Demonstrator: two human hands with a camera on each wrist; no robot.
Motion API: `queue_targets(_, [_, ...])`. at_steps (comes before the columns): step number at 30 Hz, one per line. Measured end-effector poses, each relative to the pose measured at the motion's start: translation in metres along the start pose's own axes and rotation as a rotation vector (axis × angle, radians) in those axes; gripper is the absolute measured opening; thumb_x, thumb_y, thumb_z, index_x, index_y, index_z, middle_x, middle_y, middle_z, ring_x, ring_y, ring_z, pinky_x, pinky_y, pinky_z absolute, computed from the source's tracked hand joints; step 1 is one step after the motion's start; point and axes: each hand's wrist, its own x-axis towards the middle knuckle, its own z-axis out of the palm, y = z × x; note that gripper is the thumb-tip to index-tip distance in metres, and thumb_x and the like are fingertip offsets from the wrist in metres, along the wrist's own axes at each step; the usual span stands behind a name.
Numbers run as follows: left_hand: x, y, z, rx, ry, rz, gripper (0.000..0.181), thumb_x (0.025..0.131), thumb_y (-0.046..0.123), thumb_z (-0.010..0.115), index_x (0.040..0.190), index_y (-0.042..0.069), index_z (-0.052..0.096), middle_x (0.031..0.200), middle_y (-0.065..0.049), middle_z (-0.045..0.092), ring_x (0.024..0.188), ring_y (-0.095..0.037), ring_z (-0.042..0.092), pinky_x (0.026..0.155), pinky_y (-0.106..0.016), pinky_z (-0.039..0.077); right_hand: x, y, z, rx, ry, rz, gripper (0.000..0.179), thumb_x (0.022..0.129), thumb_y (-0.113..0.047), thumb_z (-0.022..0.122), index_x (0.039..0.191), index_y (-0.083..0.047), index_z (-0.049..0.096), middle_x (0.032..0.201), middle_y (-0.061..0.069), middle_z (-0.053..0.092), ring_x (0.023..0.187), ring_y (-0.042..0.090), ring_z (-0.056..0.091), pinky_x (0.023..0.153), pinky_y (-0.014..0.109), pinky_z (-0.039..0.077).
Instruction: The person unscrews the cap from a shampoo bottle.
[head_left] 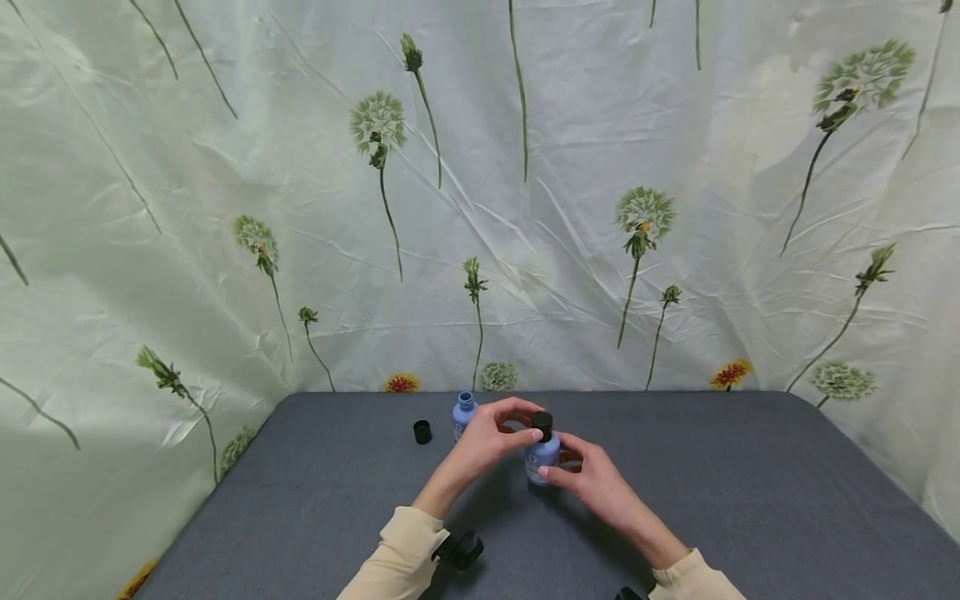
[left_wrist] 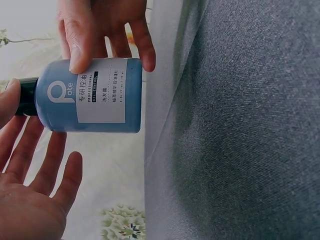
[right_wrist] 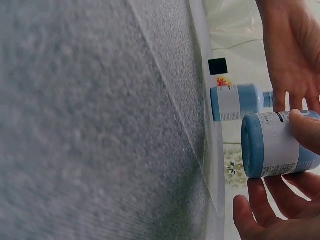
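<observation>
Left hand [head_left: 487, 431]: pinches black cap [head_left: 542, 425] | right hand [head_left: 595, 483]: grips blue shampoo bottle [head_left: 543, 458], raised above grey table [head_left: 337, 517] | left wrist alone: legible "OIL CONTROL" label [left_wrist: 102, 100] | head, right wrist only: uncapped second bottle [right_wrist: 239, 102], loose cap [head_left: 422, 432] nearby

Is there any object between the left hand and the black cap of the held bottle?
Nothing visible: the left hand pinches the cap and the right hand holds the bottle. The uncapped bottle stands farther left.

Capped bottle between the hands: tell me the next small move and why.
Probably twist the black cap loose: the left hand pinches it, the right hand holds the capped bottle, and the other bottle stands uncapped near a loose cap.
</observation>
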Motion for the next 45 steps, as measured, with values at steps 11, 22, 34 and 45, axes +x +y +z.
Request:
queue_targets(11, [-0.012, 0.005, 0.001, -0.010, -0.012, -0.005, 0.025, 0.091, 0.022, 0.073, 0.116, 0.018, 0.070, 0.107, 0.003, 0.067, 0.101, -0.022, 0.061, 0.081, -0.034, 0.051, -0.006, -0.002, 0.004, -0.006, -0.003, 0.015, 0.057, 0.087, -0.022, 0.077, 0.134, 0.003, 0.056, 0.115, 0.013, 0.065, 0.101, 0.029, 0.063, 0.079, 0.040, 0.054])
queue_targets(22, [-0.024, 0.012, 0.004, -0.009, -0.019, -0.019, 0.025, 0.090, 0.021, 0.074, 0.115, 0.018, 0.070, 0.106, 0.004, 0.067, 0.101, -0.023, 0.062, 0.078, -0.033, 0.052, -0.019, -0.006, 0.005, -0.008, -0.032, 0.026, 0.058, 0.088, -0.023, 0.076, 0.135, 0.003, 0.055, 0.118, 0.011, 0.065, 0.104, 0.027, 0.062, 0.086, 0.044, 0.051])
queue_targets(34, [-0.038, 0.019, 0.007, -0.017, -0.033, -0.051, 0.024, 0.090, 0.020, 0.074, 0.114, 0.019, 0.071, 0.105, 0.004, 0.068, 0.100, -0.021, 0.062, 0.078, -0.032, 0.051, -0.034, -0.006, 0.006, 0.017, -0.064, 0.043, 0.059, 0.089, -0.024, 0.075, 0.137, 0.003, 0.053, 0.119, 0.011, 0.064, 0.104, 0.026, 0.062, 0.086, 0.043, 0.052])
queue_targets(45, [-0.043, 0.021, 0.010, -0.024, -0.026, -0.032, 0.030, 0.090, 0.018, 0.074, 0.120, 0.019, 0.069, 0.111, 0.005, 0.067, 0.102, -0.016, 0.061, 0.083, -0.033, 0.050, -0.042, -0.012, 0.008, 0.007, -0.045, 0.063, 0.059, 0.088, -0.022, 0.075, 0.136, 0.005, 0.052, 0.114, 0.011, 0.063, 0.102, 0.026, 0.061, 0.083, 0.042, 0.052])
